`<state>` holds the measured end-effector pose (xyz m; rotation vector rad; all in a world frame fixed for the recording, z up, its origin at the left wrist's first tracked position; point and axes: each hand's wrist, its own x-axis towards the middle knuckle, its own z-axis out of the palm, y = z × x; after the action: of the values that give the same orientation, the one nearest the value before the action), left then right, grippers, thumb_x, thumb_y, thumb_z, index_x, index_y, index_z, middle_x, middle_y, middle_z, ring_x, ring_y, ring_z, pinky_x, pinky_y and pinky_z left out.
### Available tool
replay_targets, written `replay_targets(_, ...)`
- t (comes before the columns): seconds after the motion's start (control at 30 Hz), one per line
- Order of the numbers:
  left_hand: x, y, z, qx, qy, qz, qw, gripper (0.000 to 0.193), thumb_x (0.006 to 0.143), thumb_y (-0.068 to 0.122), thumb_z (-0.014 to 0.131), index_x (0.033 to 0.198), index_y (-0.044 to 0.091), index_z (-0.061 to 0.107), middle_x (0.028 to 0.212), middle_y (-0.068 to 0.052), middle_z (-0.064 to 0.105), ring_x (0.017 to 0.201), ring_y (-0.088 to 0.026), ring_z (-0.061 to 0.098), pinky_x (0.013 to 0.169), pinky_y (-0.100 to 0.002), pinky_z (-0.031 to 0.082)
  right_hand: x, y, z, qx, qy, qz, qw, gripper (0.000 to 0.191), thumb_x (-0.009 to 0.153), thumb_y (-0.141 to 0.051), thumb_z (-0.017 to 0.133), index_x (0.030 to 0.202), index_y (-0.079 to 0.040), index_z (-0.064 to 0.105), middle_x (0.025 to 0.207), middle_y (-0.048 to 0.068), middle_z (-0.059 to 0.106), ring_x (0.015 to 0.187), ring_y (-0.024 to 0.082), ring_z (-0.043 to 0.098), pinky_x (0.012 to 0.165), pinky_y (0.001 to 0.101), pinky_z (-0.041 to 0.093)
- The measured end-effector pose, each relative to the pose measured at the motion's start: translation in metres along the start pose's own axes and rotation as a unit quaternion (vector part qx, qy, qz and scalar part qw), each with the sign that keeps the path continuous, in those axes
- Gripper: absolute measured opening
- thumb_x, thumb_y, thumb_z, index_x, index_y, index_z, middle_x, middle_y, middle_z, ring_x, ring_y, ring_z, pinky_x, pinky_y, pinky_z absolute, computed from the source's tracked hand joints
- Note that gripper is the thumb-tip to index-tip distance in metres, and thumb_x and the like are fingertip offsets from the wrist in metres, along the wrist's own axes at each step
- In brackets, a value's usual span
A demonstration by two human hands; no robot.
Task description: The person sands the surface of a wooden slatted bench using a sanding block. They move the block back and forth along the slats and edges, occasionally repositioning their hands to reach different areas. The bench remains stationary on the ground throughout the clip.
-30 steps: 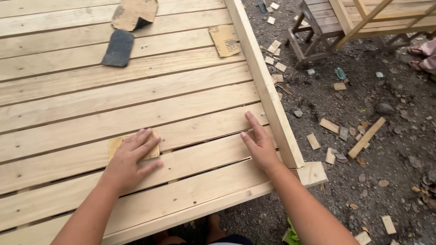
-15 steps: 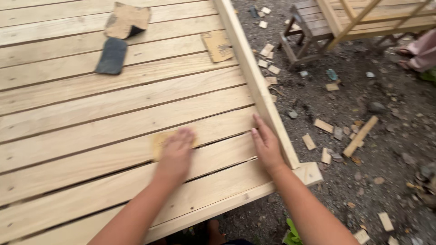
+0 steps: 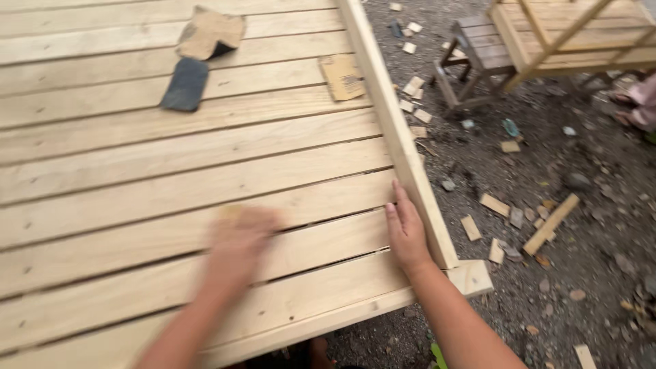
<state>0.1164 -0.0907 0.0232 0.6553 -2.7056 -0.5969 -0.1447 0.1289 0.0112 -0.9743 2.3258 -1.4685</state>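
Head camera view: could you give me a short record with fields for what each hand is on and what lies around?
Surface: slatted wooden platform
Left hand: left hand, blurred, palm down on a slat, over a tan sanding sheet
Right hand: right hand, flat on a slat beside the raised edge rail
On the slats: dark sanding block, two brown paper sheets
Ground: wood offcuts, small wooden stool

Small tan sandpaper piece (image 3: 229, 212), flat on pale wooden slats (image 3: 171, 184), mostly hidden, blurred
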Motion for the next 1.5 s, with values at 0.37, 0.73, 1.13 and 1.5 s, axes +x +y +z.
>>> replay_targets(0.37,-0.065,-0.046,0.0,0.072,0.048,-0.05,0.995,0.045,0.107,0.029,0.037,0.148,0.019,0.052,0.162,-0.009,0.041,0.154,-0.032,0.031,0.129,-0.054,0.014,0.007,0.004,0.0,0.009,-0.018,-0.005,1.0,0.055,0.111,-0.032,0.031,0.156,-0.001,0.038,0.16,0.018,0.044,0.151,0.029,0.038,0.124,0.0371,0.027)
replay_targets(0.73,0.006,0.084,0.056,0.069,-0.151,0.155,0.974,0.045,0.105,0.044,0.031,0.146,0.045,0.048,0.161,0.011,0.04,0.156,-0.025,0.023,0.127,-0.057,0.004,0.011,-0.001,-0.006,-0.012,-0.031,0.002,0.999,0.053,0.111,-0.031,0.033,0.152,0.002,0.045,0.156,0.018,0.048,0.149,0.028,0.042,0.123,0.0371,0.03)
replay_targets(1.13,-0.127,-0.087,-0.076,-0.071,0.096,-0.241,0.963,0.034,0.103,0.013,0.037,0.109,0.005,0.069,0.116,-0.018,0.067,0.115,-0.03,0.059,0.109,-0.043,0.043,0.017,0.017,0.001,-0.118,-0.056,-0.071,0.989,0.051,0.111,-0.03,0.036,0.15,0.002,0.048,0.158,0.024,0.044,0.153,0.036,0.032,0.124,0.0408,0.023)
replay_targets(1.5,-0.092,-0.02,-0.051,-0.327,0.069,-0.315,0.889,0.031,0.097,0.018,0.045,0.104,0.007,0.073,0.113,-0.011,0.072,0.112,-0.024,0.065,0.103,-0.04,0.049,0.019,0.028,0.001,-0.199,-0.064,-0.115,0.971,0.055,0.109,-0.032,0.039,0.152,0.002,0.045,0.157,0.024,0.044,0.152,0.039,0.032,0.123,0.0439,0.024)
